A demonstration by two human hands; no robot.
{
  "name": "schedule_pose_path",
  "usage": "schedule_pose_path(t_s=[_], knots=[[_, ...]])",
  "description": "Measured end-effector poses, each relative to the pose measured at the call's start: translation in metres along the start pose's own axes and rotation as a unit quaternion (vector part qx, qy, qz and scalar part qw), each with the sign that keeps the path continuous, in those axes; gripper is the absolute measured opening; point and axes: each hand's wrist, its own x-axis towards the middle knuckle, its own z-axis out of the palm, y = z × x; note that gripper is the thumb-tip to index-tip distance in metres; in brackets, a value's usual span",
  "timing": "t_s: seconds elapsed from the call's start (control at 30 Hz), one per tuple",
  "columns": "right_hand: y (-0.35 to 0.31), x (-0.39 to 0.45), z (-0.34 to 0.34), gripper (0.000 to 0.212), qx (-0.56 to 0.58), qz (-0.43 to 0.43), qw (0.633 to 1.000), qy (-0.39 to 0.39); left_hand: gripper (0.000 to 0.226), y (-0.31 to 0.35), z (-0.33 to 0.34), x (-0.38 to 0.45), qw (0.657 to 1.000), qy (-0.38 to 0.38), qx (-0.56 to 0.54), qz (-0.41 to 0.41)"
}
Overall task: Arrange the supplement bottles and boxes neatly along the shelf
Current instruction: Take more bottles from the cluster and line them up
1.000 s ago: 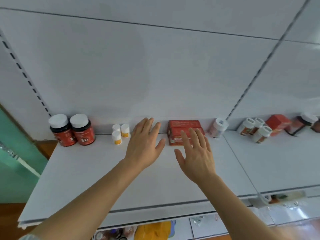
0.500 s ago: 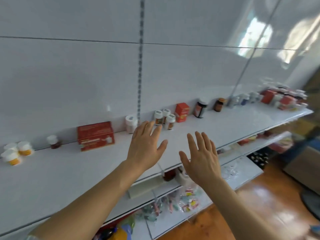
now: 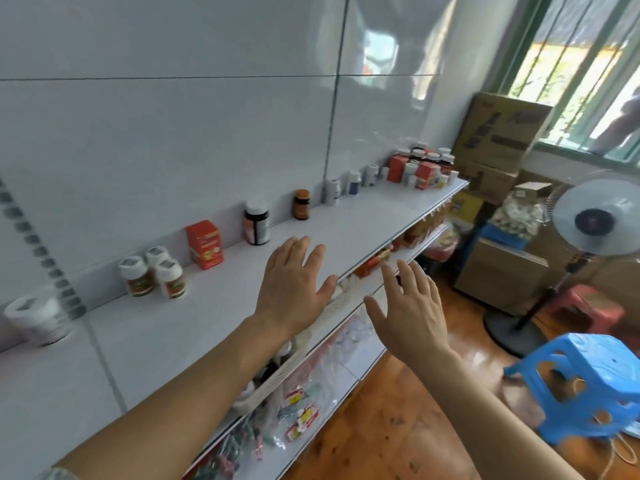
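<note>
A long white shelf (image 3: pixel 363 223) runs away to the right. Along its back stand a white bottle (image 3: pixel 34 318), three white-capped bottles (image 3: pixel 152 275), a red box (image 3: pixel 205 244), a dark bottle (image 3: pixel 257 225), a small brown bottle (image 3: pixel 301 204), several small white bottles (image 3: pixel 353 181) and a crowded group of red boxes and bottles (image 3: pixel 422 168) at the far end. My left hand (image 3: pixel 294 285) hovers open over the shelf's front part, holding nothing. My right hand (image 3: pixel 410 306) is open past the shelf's front edge, also with nothing in it.
Lower shelves (image 3: pixel 346 362) hold packets and small goods. To the right are stacked cardboard boxes (image 3: pixel 498 140), a standing fan (image 3: pixel 595 223), a blue plastic stool (image 3: pixel 585 386) and a red stool (image 3: pixel 585 306) on the wooden floor. A barred window (image 3: pixel 581 64) is at top right.
My view has swung right along the shelf; the flat red box and red-labelled bottles on the left have left view, the far end has come in. Both hands stay open and empty.
</note>
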Motion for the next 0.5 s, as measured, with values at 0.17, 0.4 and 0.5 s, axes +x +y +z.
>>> schedule_pose_path(t_s=[0.17, 0.4, 0.5], knots=[[0.062, 0.056, 0.008, 0.071, -0.02, 0.04, 0.999, -0.004, 0.061, 0.034, 0.044, 0.086, 0.999, -0.014, -0.024, 0.037], [0.147, 0.118, 0.026, 0.07, -0.028, 0.093, 0.995, 0.001, 0.058, 0.084, 0.097, 0.188, 0.996, -0.033, -0.039, 0.073], [0.183, 0.143, 0.037, 0.07, -0.02, 0.107, 0.994, -0.006, 0.056, 0.106, 0.124, 0.222, 0.995, -0.044, -0.042, 0.082]])
